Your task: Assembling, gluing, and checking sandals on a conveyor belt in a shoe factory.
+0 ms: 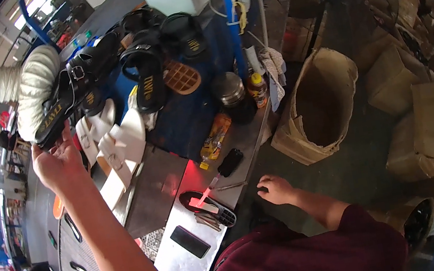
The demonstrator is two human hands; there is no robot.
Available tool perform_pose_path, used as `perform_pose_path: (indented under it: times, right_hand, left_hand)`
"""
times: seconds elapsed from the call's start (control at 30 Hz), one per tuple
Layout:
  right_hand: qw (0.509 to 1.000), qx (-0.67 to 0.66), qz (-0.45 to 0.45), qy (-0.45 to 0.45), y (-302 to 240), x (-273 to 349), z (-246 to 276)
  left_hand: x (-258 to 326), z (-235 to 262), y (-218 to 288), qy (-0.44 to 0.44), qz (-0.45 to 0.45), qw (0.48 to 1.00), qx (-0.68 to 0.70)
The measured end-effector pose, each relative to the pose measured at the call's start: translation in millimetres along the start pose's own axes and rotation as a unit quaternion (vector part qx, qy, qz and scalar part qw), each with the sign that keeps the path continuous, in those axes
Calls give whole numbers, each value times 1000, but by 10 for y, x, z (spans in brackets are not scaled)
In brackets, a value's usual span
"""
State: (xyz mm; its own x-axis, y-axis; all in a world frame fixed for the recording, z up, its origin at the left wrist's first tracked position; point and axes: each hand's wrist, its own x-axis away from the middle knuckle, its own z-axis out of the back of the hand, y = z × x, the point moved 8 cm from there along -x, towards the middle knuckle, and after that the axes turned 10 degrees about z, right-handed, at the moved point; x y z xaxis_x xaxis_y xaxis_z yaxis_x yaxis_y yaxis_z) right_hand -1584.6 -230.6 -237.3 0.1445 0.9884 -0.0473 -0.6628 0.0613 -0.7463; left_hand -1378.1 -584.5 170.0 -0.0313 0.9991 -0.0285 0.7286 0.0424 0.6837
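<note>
The left hand (59,163) pinches a black buckled sandal (53,118) by its heel at the blue worktop (174,134)'s left edge, long axis slanting, toe pointing away and rightward. Beyond the near right corner, the right hand (276,189) curls its fingers loosely; whether they hold anything I cannot tell

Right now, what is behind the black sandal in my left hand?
Behind the black sandal in your left hand, a pale ridged hose can be seen. Whatever the sandal itself covers cannot be seen.
</note>
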Motion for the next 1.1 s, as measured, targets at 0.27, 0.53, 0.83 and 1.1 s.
perform_pose_path:
  times: [0.27, 0.53, 0.83, 1.1]
  right_hand:
    - [995, -38, -92, 10, 559, 466, 164]
    - [989, -47, -115, -75, 773, 421, -22]
    - [990, -38, -52, -127, 634, 13, -246]
    - [988, -127, 35, -75, -145, -356, -210]
  left_hand:
    - [-535, 35, -719, 56, 8, 997, -45]
    - [4, 42, -868, 44, 175, 972, -150]
    - [679, 70, -728, -74, 254, 951, -160]
    - [1689, 1180, 384, -239, 149, 944, -173]
